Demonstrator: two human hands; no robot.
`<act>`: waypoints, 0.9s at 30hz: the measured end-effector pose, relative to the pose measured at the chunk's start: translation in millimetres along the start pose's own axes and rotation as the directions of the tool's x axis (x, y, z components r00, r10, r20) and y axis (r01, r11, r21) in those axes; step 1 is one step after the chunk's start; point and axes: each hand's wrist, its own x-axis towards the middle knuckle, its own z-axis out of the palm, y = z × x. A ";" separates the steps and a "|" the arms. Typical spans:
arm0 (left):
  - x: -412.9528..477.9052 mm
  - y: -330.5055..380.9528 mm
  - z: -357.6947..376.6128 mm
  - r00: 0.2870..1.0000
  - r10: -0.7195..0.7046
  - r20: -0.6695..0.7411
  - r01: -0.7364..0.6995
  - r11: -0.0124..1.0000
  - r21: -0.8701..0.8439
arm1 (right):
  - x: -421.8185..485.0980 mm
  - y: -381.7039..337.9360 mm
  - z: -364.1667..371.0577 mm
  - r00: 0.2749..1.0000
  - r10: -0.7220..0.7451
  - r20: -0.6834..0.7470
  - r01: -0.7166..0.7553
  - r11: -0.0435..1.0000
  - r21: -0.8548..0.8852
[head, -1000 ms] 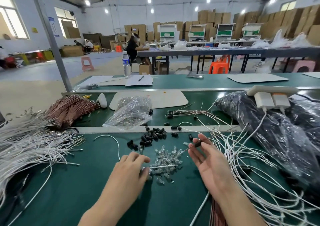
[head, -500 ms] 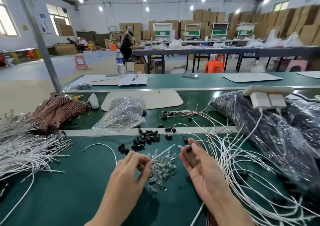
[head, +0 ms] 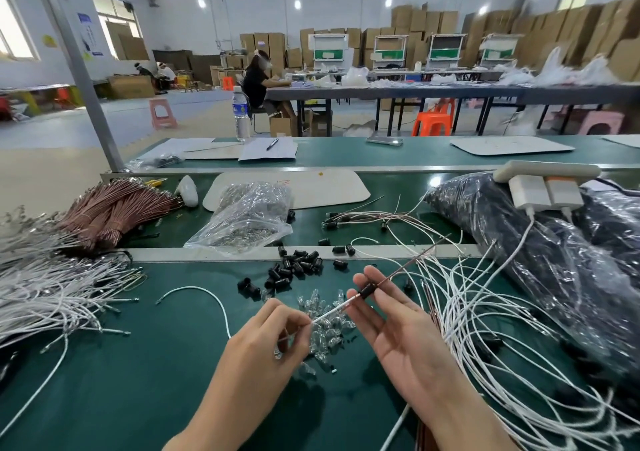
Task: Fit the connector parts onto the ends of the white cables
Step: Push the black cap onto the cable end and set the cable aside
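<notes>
The left hand (head: 270, 333), just left of the heap of clear parts (head: 332, 333), has its grip pinched on a white cable (head: 329, 315) that slants across above the heap. The cable's far end meets a black connector (head: 366, 291) just up and right of the heap. The right hand (head: 401, 329) holds the connector pinched in its grip, its other fingers fairly straight. A brown wire (head: 408, 263) leaves the connector, heading away from the heap. Black caps (head: 298, 267) lie beyond the heap on the green worktop (head: 138, 364), and loose white cables (head: 485, 312) lie to the heap's right.
</notes>
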 end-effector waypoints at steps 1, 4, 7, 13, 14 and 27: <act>-0.4 0.0 0.3 1.000 -0.002 -0.004 0.002 1.000 0.001 | -0.2 0.7 0.1 1.000 0.010 -0.003 -0.010 1.000 0.002; -1.7 -0.8 1.9 1.000 -0.014 -0.009 0.014 1.000 0.000 | -1.0 3.8 0.2 1.000 0.031 -0.007 -0.030 0.999 0.017; -2.1 -1.2 3.3 0.999 -0.024 -0.023 0.024 1.000 -0.003 | -1.8 5.9 2.7 1.000 0.023 0.001 -0.023 0.999 0.047; -2.9 -3.9 5.3 0.999 -0.010 -0.050 0.009 1.000 -0.024 | -2.6 13.3 5.9 0.999 0.024 0.025 -0.025 1.000 0.013; -3.0 -4.5 5.3 0.999 -0.006 -0.054 0.004 1.000 -0.023 | -2.4 14.2 5.3 0.999 0.029 0.029 -0.029 1.000 0.000; -2.8 -13.7 8.8 0.999 -0.029 -0.034 0.026 0.996 -0.090 | -4.5 13.1 5.3 0.997 0.042 0.069 -0.028 0.981 -0.194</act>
